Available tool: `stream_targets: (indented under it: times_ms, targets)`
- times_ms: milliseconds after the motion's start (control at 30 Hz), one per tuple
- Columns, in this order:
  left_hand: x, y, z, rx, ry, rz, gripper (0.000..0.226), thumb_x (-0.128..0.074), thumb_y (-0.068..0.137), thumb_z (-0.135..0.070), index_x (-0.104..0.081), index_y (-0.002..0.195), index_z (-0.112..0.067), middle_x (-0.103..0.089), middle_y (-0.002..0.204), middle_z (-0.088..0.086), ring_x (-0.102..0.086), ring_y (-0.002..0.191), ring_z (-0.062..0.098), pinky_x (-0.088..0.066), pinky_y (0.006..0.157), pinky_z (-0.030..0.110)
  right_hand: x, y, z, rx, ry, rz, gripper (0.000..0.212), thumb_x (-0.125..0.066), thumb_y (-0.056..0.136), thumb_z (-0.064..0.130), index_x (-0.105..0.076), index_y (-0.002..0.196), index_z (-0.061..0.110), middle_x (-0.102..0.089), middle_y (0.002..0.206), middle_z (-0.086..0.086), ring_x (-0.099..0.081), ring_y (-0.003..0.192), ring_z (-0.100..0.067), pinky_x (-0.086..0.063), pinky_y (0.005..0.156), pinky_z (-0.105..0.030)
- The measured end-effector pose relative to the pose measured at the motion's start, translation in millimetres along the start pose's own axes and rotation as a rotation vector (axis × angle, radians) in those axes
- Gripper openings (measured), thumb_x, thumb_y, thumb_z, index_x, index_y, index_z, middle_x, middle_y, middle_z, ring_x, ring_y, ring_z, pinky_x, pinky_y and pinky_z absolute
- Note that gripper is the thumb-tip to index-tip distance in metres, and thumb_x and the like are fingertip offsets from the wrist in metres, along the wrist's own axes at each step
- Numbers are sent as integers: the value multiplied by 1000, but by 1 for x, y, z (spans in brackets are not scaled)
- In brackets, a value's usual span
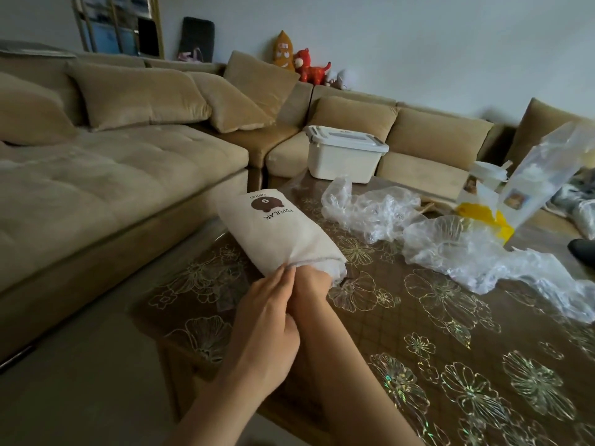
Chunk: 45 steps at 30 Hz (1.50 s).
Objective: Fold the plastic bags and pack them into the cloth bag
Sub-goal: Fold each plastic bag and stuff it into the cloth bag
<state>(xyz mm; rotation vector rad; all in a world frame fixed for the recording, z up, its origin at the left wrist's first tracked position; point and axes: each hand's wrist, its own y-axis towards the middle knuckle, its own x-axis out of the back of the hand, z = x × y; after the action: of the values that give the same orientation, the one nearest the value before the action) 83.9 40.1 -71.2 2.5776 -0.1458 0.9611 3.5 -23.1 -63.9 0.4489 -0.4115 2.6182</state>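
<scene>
Flower-patterned brown table [418, 317] is bearing a white bear-printed cloth bag [280, 226] at ten o'clock, left hand [264, 317] pinching its mouth, right hand [310, 281] reaching inside, grip hidden. Packing seems underway; crumpled clear plastic bags [450, 249] at two o'clock are awaiting folding.

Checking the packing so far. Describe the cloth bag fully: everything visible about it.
The cloth bag is off-white, soft fabric, printed with a brown bear, "POPULAR" and "brown", upside down to the camera. It lies bulging on its side at the table edge on the left, mouth towards the person. The left hand pinches the mouth's edge; the right hand is pushed inside, fingers hidden.
</scene>
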Motion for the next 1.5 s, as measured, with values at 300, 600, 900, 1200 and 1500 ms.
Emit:
stream_targets:
  times_ms: [300, 600, 900, 1200, 1500]
  targets:
    - [-6, 3, 30, -101, 313, 183, 57, -42, 96, -17, -23, 148, -25, -11, 158, -8, -10, 143, 12, -11, 118, 32, 53, -22, -25, -273, 686, 487, 18, -40, 97, 12, -54, 103, 2, -60, 117, -19, -60, 98, -29, -48, 88, -38]
    - [-19, 8, -7, -257, 263, -133, 19, -74, 63, 4, -71, 80, -4, -66, 105, 15, -65, 93, 30, -54, 79, 45, 165, 7, -61, 235, -383, -397, 24, -52, 84, -3, -58, 104, 8, -52, 123, -17, -59, 96, -26, -47, 75, -32]
    - [-49, 11, -62, -347, 53, 66, 30, -47, 94, -10, -57, 121, -18, -40, 139, -8, -45, 120, 8, -42, 89, 17, 210, 58, -87, 512, -1217, -365, 54, -48, 90, 11, -36, 142, 6, -28, 152, -12, -10, 146, -25, 1, 118, -40]
    - [-64, 5, -77, -381, -32, -92, 27, -41, 92, -18, -65, 104, -11, -65, 107, 0, -60, 99, 15, -40, 87, 24, 230, -81, -134, 1201, -809, -207, 33, -43, 96, 24, -74, 94, 16, -68, 109, 3, -54, 117, -11, -41, 98, -31]
    - [-90, -34, -90, -348, 164, 388, 49, -33, 100, -39, -31, 146, -23, -25, 153, -9, -15, 143, 9, 1, 110, 20, 244, -99, -157, 634, -305, -349, 22, -53, 86, 15, -60, 94, 34, -62, 111, 12, -60, 100, -4, -49, 84, -18]
